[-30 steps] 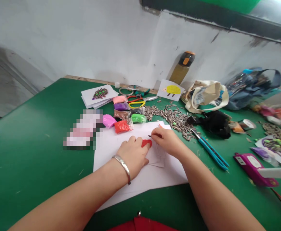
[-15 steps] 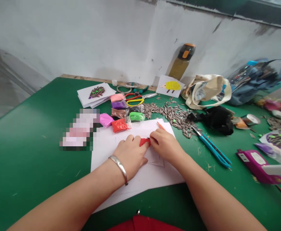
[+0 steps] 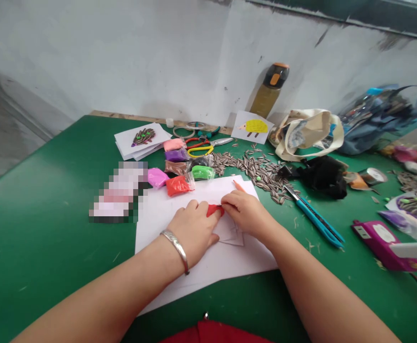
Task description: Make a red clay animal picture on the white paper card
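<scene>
- Right in the middle, a red piece (image 3: 212, 210) lies on white paper (image 3: 158, 214), partly hidden beneath the fingers of the left hand (image 3: 196, 228).
- That hand is unclenched, its bent fingers pressing the piece down; the right hand (image 3: 246, 209) pinches its fingertips together at the far end, and whatever sits between them is too small to make out.
- Over on the left, a pixelated patch (image 3: 120, 193) masks some object entirely.
- At the right edge, a white bar (image 3: 415, 250) over a magenta device (image 3: 383, 245) runs out of view.
- The green desk (image 3: 51, 214) is smooth and lightly scratched, and it meets a smudged, pale wall (image 3: 122, 57).
- Look at the textures: slim striped seeds (image 3: 261, 174) scattered loosely, puffy colored packets (image 3: 179, 186) in clear wrap, a slouching cream cloth bag (image 3: 337, 136).
- A pencil (image 3: 239, 186) pokes out beyond the right hand, and a long turquoise cutter (image 3: 317, 220) lies slanted nearby.
- On the left wrist, a shiny metal bangle (image 3: 176, 247).
</scene>
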The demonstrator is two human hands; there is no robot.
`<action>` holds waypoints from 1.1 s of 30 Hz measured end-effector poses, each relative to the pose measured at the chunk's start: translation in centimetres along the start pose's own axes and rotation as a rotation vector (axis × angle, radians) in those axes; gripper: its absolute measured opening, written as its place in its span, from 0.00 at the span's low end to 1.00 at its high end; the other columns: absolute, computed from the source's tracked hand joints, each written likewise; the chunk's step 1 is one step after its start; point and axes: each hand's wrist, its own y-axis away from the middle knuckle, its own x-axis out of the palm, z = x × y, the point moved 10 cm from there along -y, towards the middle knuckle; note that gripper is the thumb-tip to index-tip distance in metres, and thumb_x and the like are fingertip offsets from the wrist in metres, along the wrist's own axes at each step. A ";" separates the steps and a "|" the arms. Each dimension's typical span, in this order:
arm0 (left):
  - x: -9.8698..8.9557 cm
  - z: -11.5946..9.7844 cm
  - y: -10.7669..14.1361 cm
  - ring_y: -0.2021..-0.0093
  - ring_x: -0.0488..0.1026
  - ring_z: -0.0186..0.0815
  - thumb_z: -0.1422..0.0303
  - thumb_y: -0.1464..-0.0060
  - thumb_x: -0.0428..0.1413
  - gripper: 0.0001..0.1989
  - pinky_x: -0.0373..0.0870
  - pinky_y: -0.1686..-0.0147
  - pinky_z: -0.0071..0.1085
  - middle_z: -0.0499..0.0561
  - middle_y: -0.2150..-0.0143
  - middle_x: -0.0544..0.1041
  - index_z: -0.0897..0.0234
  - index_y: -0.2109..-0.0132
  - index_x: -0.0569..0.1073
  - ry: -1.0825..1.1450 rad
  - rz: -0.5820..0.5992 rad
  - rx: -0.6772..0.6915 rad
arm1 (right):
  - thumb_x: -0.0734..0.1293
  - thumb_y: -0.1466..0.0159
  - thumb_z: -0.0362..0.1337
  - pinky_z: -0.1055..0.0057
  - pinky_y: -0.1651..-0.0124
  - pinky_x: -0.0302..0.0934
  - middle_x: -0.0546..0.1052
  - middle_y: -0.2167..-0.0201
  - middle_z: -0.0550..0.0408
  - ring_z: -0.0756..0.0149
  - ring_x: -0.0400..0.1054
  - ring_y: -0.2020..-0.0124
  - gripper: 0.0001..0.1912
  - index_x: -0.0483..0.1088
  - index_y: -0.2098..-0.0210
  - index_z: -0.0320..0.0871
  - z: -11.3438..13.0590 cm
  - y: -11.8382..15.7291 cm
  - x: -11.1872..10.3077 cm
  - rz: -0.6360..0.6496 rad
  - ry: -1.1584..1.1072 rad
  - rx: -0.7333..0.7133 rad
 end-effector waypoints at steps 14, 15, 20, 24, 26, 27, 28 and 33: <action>0.1 -0.1 -0.1 0.55 0.66 0.49 0.60 0.45 0.57 0.26 0.69 0.58 0.44 0.57 0.53 0.70 0.58 0.40 0.65 -0.004 0.020 -0.012 | 0.59 0.34 0.30 0.57 0.33 0.41 0.72 0.73 0.58 0.70 0.68 0.68 0.11 0.71 0.70 0.43 0.3 -0.4 0.2 0.002 0.013 0.003; 0.1 -0.1 -0.1 0.55 0.66 0.49 0.60 0.45 0.57 0.26 0.69 0.58 0.44 0.58 0.53 0.70 0.58 0.41 0.65 -0.004 0.021 -0.013 | 0.59 0.34 0.30 0.56 0.33 0.41 0.72 0.73 0.58 0.69 0.68 0.67 0.11 0.71 0.70 0.43 0.3 -0.4 0.3 0.008 0.022 0.004; 0.0 -0.1 -0.2 0.54 0.66 0.49 0.60 0.45 0.57 0.26 0.69 0.58 0.44 0.58 0.53 0.70 0.59 0.41 0.65 -0.004 0.026 -0.020 | 0.59 0.35 0.30 0.57 0.33 0.42 0.72 0.73 0.57 0.69 0.68 0.67 0.12 0.71 0.72 0.43 0.0 -0.6 0.5 -0.009 0.034 0.039; 0.0 -0.1 -0.1 0.54 0.66 0.49 0.60 0.45 0.57 0.26 0.69 0.58 0.44 0.58 0.53 0.70 0.59 0.41 0.65 -0.002 0.024 -0.018 | 0.60 0.36 0.30 0.58 0.33 0.41 0.73 0.73 0.59 0.70 0.68 0.68 0.11 0.71 0.71 0.43 0.0 -0.6 0.3 -0.010 -0.011 0.029; 0.0 -0.1 -0.1 0.54 0.66 0.49 0.61 0.45 0.57 0.25 0.69 0.58 0.44 0.58 0.53 0.70 0.59 0.41 0.66 -0.003 0.022 -0.019 | 0.60 0.36 0.30 0.57 0.33 0.42 0.73 0.73 0.58 0.69 0.68 0.68 0.11 0.71 0.71 0.44 0.1 -0.6 0.4 0.000 0.010 0.034; 0.1 -0.1 -0.2 0.54 0.66 0.49 0.61 0.45 0.57 0.25 0.69 0.58 0.44 0.58 0.53 0.70 0.59 0.41 0.66 -0.003 0.024 -0.019 | 0.60 0.36 0.30 0.56 0.34 0.43 0.73 0.72 0.58 0.68 0.68 0.67 0.11 0.71 0.72 0.43 0.1 -0.7 0.5 0.001 0.027 0.044; 0.1 -0.1 -0.2 0.54 0.66 0.49 0.61 0.45 0.57 0.25 0.69 0.58 0.44 0.58 0.53 0.70 0.59 0.41 0.66 -0.003 0.026 -0.020 | 0.59 0.36 0.30 0.56 0.34 0.44 0.73 0.72 0.57 0.68 0.68 0.67 0.12 0.70 0.72 0.43 0.0 -0.7 0.5 -0.004 0.041 0.060; 0.1 -0.1 -0.2 0.54 0.66 0.48 0.60 0.45 0.57 0.25 0.69 0.57 0.44 0.57 0.53 0.70 0.59 0.41 0.65 0.005 0.020 -0.019 | 0.60 0.37 0.29 0.56 0.32 0.40 0.74 0.73 0.61 0.71 0.67 0.71 0.11 0.69 0.74 0.44 -0.5 -0.9 0.6 -0.022 -0.053 0.091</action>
